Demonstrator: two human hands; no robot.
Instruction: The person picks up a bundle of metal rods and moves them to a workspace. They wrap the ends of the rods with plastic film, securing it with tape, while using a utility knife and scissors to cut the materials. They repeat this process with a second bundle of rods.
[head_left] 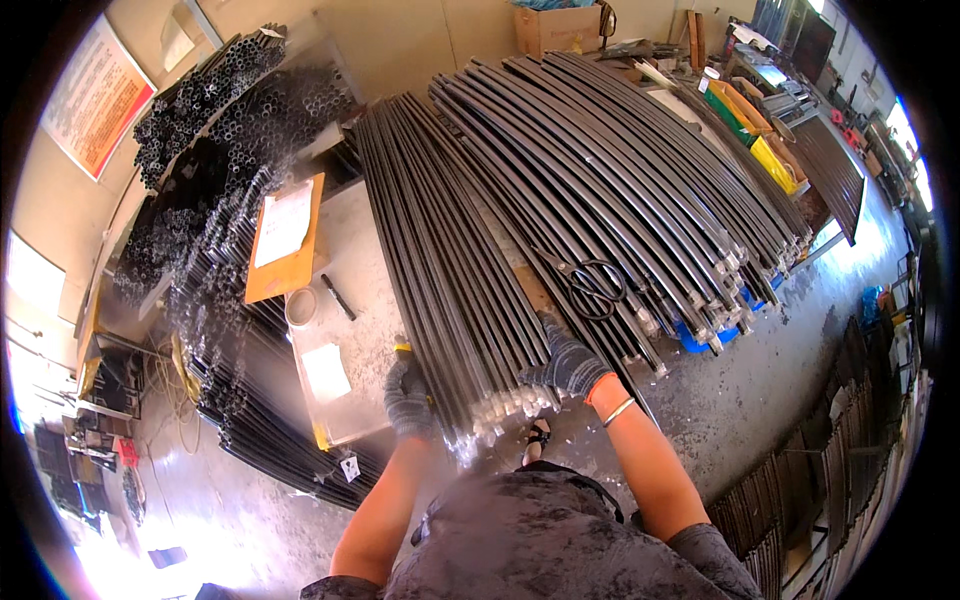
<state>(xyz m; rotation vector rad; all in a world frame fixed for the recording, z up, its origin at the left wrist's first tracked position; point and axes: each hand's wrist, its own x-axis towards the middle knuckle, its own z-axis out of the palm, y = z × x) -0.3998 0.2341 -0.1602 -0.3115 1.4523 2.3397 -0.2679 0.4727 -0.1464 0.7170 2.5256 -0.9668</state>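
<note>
A row of long black metal tubes (450, 270) lies lengthwise on the table in front of me, its near ends wrapped in clear plastic. My left hand (408, 398), in a grey knit glove, is closed against the row's left side near those ends. A small yellow piece (402, 347) shows at its fingertips; I cannot make out what it is. On the opposite side my right hand (572, 368), gloved likewise, grips the edge, thumb over the top. Black-handled scissors (597, 288) rest on tubes just beyond the right hand.
More black tubes (600, 170) are piled to the right, with stacked tube bundles (240, 110) at the left. On the metal table (345, 235) are a clipboard (285, 237), a black marker (338, 297), a tape roll (301, 307) and white paper (326, 373). A cardboard box (557, 28) stands behind.
</note>
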